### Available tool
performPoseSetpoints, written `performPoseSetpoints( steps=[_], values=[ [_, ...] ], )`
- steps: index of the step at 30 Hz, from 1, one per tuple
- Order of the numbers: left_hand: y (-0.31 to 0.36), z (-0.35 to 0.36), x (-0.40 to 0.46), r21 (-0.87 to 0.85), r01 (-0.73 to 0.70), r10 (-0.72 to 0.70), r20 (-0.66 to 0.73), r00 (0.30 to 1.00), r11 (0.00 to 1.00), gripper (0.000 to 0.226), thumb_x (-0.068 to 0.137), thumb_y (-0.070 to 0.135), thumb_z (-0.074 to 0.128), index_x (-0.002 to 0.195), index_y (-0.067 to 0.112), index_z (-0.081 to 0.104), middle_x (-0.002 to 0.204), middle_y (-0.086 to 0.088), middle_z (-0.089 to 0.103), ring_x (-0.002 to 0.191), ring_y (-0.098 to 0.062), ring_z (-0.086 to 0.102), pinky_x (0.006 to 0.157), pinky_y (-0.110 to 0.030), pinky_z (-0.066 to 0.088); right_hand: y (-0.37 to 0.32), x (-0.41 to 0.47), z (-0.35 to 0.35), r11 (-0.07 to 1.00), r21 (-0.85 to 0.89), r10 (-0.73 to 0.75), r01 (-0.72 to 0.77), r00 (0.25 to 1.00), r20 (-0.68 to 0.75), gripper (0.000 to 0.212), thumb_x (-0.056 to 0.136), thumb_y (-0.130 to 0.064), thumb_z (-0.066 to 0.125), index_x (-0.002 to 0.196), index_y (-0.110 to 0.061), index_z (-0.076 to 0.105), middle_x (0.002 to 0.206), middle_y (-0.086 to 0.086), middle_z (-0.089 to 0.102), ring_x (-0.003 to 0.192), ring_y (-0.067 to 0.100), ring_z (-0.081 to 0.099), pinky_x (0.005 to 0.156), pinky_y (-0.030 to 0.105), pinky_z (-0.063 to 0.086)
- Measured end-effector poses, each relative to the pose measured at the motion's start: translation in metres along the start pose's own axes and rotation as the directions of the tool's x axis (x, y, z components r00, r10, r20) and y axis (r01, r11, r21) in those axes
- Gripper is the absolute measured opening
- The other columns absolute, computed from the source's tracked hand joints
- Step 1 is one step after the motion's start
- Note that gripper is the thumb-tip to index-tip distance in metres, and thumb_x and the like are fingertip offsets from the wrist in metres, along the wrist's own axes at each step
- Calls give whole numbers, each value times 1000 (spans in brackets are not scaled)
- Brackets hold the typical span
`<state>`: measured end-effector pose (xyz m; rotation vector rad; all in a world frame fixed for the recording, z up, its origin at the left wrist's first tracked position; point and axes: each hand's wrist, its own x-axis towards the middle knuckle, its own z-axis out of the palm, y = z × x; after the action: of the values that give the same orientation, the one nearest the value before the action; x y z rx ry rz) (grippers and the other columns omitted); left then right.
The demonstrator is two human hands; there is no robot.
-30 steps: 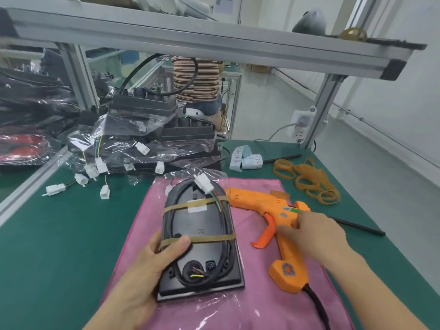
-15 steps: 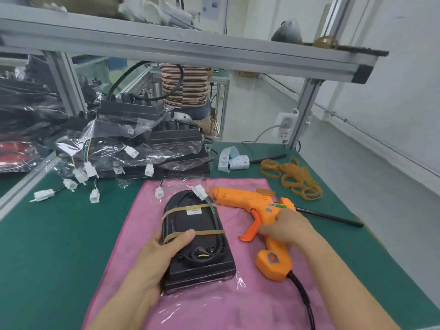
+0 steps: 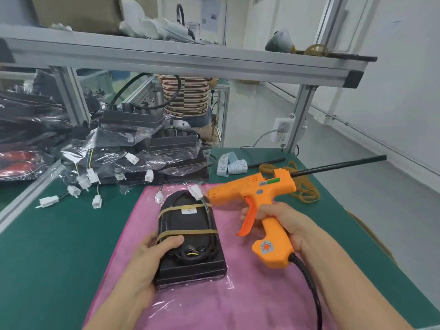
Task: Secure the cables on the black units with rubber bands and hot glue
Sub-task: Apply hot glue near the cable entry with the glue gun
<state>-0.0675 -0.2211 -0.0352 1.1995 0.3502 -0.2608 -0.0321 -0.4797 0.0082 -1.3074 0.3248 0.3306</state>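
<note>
While the gluing step is not yet begun, the scene can be read from the left, where loose white connectors (image 3: 48, 201) lie on the green table (image 3: 47, 246) beside a stack of bagged black units (image 3: 142, 151). Nearer the middle, one black unit (image 3: 190, 246) is laid on a pink cloth (image 3: 238, 294), with its cable (image 3: 164, 220) looped on top and two rubber bands (image 3: 188, 207) already stretched across it. The unit's near left edge is gripped by the left hand (image 3: 150, 253), the thumb being pressed on top close to the nearer band. To the right, the orange glue gun (image 3: 259, 198) is held by its handle in the closed right hand (image 3: 283, 222), lifted clear of the cloth, with the nozzle aimed left and close to the white connector (image 3: 195, 191) at the unit's far end. Whether a finger is laid on the trigger cannot be told for sure, as the handle hides that side. Spare rubber bands (image 3: 307, 186) are left behind the gun.

For a clean result, the unit should be kept pinned flat, the nozzle lowered to where cable meets housing, and the trigger squeezed gently so that a small bead is laid. Hot glue should be kept off the bands, the connector and the thumb.
</note>
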Motion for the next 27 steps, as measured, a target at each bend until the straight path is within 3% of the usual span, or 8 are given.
performPoseSetpoints(
  steps=[3,6,9,11,16,21,24,27],
  values=[
    [7,-5,3,-26,-53,53,-17,998,998,57,58,8,71,115,5,62,91,-20,73,58,-28,70,43,-34,54,-7,-10,-3,996,-16,-81,82,995,50,35,78,13,49,109,7,64,100,19,71,94,28,69,99,54,45],
    [16,-10,8,-17,-73,73,-42,996,997,49,64,7,72,112,6,65,77,-14,74,53,-26,69,42,-33,53,-14,-18,-2,984,74,-172,162,974,150,43,72,14,46,113,9,60,106,21,69,94,26,71,88,44,55],
    [22,-15,15,2,-71,71,-73,995,997,38,73,4,71,110,7,67,72,-12,74,51,-25,69,42,-32,53,-17,-23,-3,964,203,-222,173,943,249,45,60,13,53,102,5,67,101,21,70,92,28,71,71,37,60],
    [24,-15,20,13,-66,67,-93,993,998,36,76,4,71,111,7,67,70,-11,74,50,-24,68,41,-30,53,-20,-25,-3,962,212,-230,173,932,282,37,63,6,52,94,2,72,97,20,70,89,28,72,68,36,59],
    [25,-14,31,-11,-79,78,-109,991,997,25,79,3,69,104,6,70,70,-11,74,52,-22,69,44,-29,55,-24,-29,-1,976,-22,-198,218,922,332,33,73,-16,68,103,-3,65,89,14,66,82,25,68,78,38,57],
    [26,-14,34,-5,-130,128,-98,987,992,22,80,5,71,102,9,69,76,-12,74,57,-23,69,49,-31,57,-24,-30,-8,963,-173,-126,209,909,397,29,68,-7,70,97,-4,69,90,18,68,88,31,69,77,37,56],
    [25,-14,34,13,-159,160,-91,983,987,26,80,8,72,105,9,70,86,-15,74,68,-27,69,66,-38,59,-28,-32,-13,954,-223,-82,203,886,457,41,66,-2,71,107,-4,67,100,20,69,97,34,68,82,40,56],
    [24,-13,33,13,-181,182,-81,980,983,22,81,11,73,102,10,71,89,-16,73,70,-27,67,79,-43,55,-33,-33,-15,928,-292,-77,230,887,455,54,62,-12,78,113,2,64,98,19,69,91,31,68,82,40,56]
  ],
)
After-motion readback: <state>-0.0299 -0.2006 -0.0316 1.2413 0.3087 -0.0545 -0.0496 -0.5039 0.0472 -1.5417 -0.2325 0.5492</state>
